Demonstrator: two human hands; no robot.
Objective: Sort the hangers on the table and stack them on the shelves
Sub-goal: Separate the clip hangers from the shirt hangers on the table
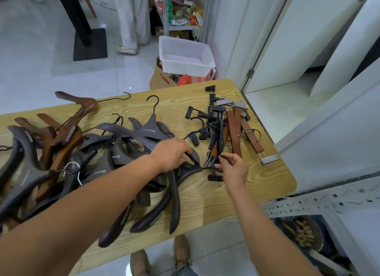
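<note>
Light wood-grain table with rounded corners [257, 185] carries two groups: a tangled heap of dark grey and brown wooden coat hangers [61, 148] at the left, and a cluster of brown and black clip trouser hangers [234, 129] at the right. Between them lies one dark grey contoured coat hanger [190, 171]. Left hand [173, 153] has its fingers curled over this hanger's neck. Right hand [234, 168] pinches its thin black wire hook [208, 168], which appears seated in the neck, though the joint is partly hidden. Grey perforated metal shelf frame [308, 201] stands just beside the table's right edge.
</note>
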